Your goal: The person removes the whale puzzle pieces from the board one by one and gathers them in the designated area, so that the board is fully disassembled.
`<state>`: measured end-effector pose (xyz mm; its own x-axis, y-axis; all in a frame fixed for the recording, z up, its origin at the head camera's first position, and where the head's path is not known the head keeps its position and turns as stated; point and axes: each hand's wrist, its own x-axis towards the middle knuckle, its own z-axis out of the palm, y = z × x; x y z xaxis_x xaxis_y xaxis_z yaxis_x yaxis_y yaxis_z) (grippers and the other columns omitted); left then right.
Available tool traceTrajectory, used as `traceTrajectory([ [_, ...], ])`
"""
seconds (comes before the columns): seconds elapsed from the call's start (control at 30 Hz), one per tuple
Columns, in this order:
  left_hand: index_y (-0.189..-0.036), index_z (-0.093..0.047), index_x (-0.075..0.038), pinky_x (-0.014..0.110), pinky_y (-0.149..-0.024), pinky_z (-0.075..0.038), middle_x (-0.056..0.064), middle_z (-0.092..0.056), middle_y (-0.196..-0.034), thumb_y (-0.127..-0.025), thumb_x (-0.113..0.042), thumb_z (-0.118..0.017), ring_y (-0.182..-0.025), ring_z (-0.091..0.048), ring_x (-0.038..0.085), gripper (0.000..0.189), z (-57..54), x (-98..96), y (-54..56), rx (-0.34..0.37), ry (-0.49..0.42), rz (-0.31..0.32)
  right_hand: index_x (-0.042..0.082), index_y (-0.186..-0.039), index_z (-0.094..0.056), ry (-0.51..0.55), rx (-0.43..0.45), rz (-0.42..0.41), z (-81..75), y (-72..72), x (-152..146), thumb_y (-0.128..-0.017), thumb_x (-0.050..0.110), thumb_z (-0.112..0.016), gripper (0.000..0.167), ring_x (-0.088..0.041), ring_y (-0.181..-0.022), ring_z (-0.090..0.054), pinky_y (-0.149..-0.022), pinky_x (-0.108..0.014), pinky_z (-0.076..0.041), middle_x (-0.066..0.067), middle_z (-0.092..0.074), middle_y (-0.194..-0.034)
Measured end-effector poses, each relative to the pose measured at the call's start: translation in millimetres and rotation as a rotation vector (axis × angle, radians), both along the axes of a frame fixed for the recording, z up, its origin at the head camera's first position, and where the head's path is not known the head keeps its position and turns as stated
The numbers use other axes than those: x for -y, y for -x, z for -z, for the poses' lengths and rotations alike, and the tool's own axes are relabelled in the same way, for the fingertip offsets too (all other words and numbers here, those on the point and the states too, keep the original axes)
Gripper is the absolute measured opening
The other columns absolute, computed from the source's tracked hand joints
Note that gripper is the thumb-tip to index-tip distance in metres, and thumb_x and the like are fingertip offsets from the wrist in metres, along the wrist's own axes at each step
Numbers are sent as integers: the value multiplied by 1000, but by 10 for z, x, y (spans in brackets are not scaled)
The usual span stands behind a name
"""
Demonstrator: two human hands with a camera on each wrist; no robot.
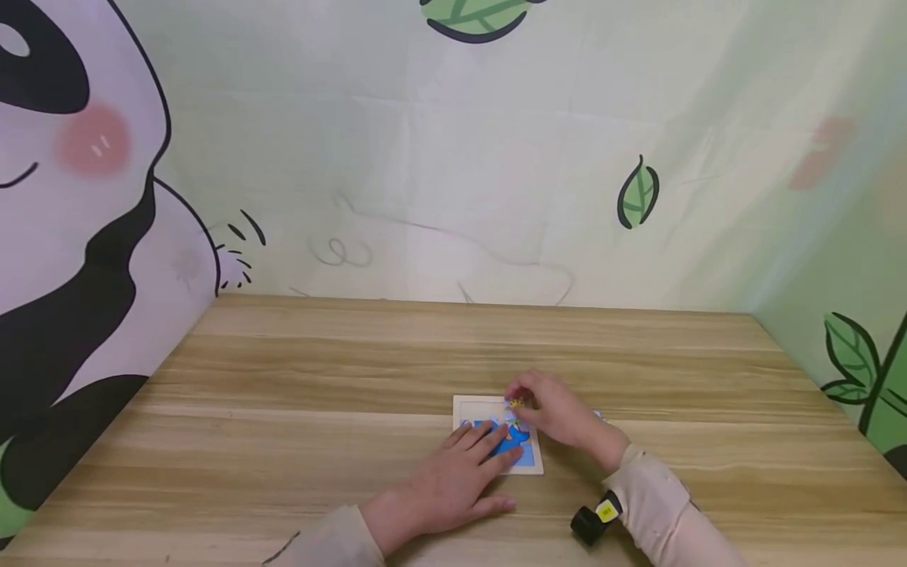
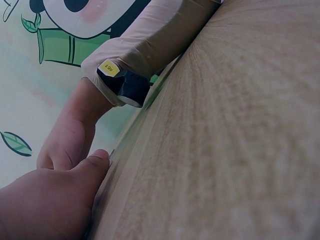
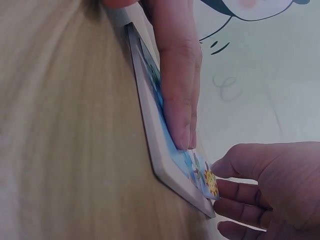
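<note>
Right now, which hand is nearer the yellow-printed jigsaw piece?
Right. The right hand pinches the yellow-printed jigsaw piece; the left hand rests over the near part of the puzzle tray, fingertips short of the yellow print.

The wide brown tabletop [image 1: 283, 441] looks like wood, with streaky grain and a smooth, rather matt surface. The pale rectangular puzzle frame [image 3: 165, 170] appears to be smooth, matt wood. The loose beige right sleeve [image 1: 652, 496] is wrinkled cloth. The black rounded wrist device [image 1: 587, 525] seems to be plastic. The pale green printed wall covering [image 1: 460, 142] shows fine creases.
</note>
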<state>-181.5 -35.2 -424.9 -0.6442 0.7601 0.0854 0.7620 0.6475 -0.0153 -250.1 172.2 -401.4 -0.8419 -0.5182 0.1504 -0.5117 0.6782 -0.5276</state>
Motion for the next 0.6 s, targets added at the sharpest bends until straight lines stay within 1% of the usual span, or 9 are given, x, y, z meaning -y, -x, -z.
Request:
traceTrajectory([
  [0.17, -150, -35, -24, 44, -117, -30, 6, -35, -155, -97, -61, -32, -145, -31, 26, 64, -9, -1, -6, 2, -5, 3, 5, -100, -65, 12, 7, -5, -22, 5, -6, -88, 3, -62, 12, -20, -95, -61, -86, -36, -52, -7, -66, -100],
  [0.4, -149, -35, -25, 44, -117, -30, 6, -36, -155, -97, -61, -32, -145, -31, 25, 64, 0, 3, -5, -5, -7, 5, 6, -99, -66, 39, 37, 12, -46, 9, -12, -90, 4, -61, 10, -16, -90, -61, -80, -27, -52, -5, -67, -96],
  [0.6, -150, -35, -25, 44, -118, -29, 6, -34, -156, -97, -61, -31, -145, -31, 25, 64, 10, -8, 1, 0, -7, -1, 8, -95, -68, 58, 21, 29, -53, 17, -29, -90, 5, -62, 8, -12, -85, -59, -76, -24, -51, -3, -67, -91],
])
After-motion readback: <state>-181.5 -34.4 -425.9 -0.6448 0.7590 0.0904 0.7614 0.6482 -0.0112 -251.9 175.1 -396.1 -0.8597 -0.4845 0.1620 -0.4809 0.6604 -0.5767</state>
